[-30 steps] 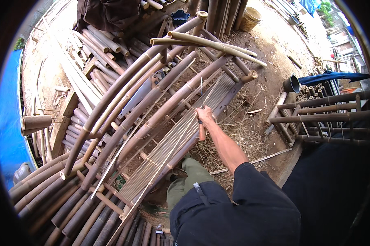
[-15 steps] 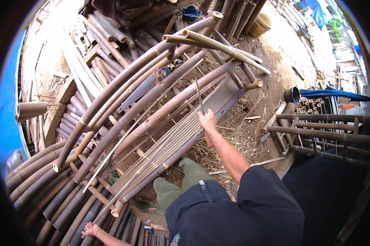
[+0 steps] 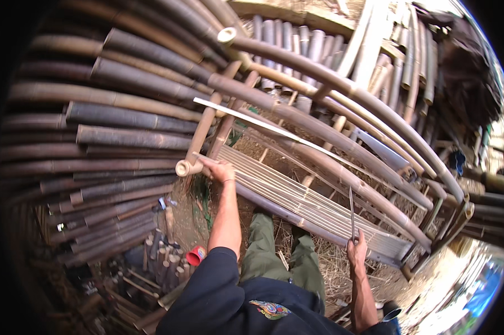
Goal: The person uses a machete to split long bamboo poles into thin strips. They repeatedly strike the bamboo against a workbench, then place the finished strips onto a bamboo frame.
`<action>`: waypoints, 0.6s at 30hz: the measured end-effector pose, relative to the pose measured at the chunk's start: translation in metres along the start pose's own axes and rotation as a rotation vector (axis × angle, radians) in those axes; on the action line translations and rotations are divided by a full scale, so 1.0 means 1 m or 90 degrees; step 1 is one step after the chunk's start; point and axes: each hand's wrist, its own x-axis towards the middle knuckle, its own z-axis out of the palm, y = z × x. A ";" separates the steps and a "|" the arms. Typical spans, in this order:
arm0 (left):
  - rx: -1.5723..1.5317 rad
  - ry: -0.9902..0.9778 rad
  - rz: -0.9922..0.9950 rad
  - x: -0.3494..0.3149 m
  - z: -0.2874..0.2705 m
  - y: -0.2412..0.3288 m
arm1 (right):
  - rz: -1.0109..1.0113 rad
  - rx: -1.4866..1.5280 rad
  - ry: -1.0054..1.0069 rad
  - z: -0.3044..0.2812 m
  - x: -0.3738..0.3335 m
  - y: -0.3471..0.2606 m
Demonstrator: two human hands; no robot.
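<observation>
A long bamboo bench frame (image 3: 313,159) stretches in front of me, with thin bamboo slats (image 3: 285,192) lying lengthwise along its seat. At the frame's left end, my left hand (image 3: 222,171) is closed on a thin bamboo strip (image 3: 205,160), close to the round cut end of a crosswise pole (image 3: 183,168). Most of that strip blends in with the slats. My right hand (image 3: 357,249) grips a long-bladed knife (image 3: 352,215) near the right part of the seat, its narrow dark blade pointing away from me over the slats. The fingers hide most of its handle.
A handsaw (image 3: 381,151) rests among the frame's far poles. One pale split strip (image 3: 263,124) lies across the frame. Dark bamboo poles (image 3: 123,137) are piled at left, more cut lengths (image 3: 316,47) behind. A red cup (image 3: 196,255) stands near my left elbow.
My view has turned to the left. My left hand has come from the strip's far end to the slats' left end. The knife stays in my right hand, over the seat.
</observation>
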 end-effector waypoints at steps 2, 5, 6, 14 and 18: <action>0.115 -0.029 0.004 0.012 0.017 -0.010 | 0.009 0.010 -0.057 0.022 -0.017 0.000; 0.219 -0.119 -0.004 0.049 0.046 -0.033 | 0.170 0.102 -0.130 0.046 -0.054 -0.013; 0.120 -0.175 -0.052 0.083 0.050 -0.066 | 0.191 0.121 -0.156 0.051 -0.062 -0.007; 0.127 -0.319 -0.153 0.144 0.107 -0.116 | 0.431 0.160 -0.159 0.081 -0.127 0.033; 0.141 -0.311 -0.128 0.152 0.107 -0.130 | 0.347 0.106 -0.115 0.084 -0.134 0.023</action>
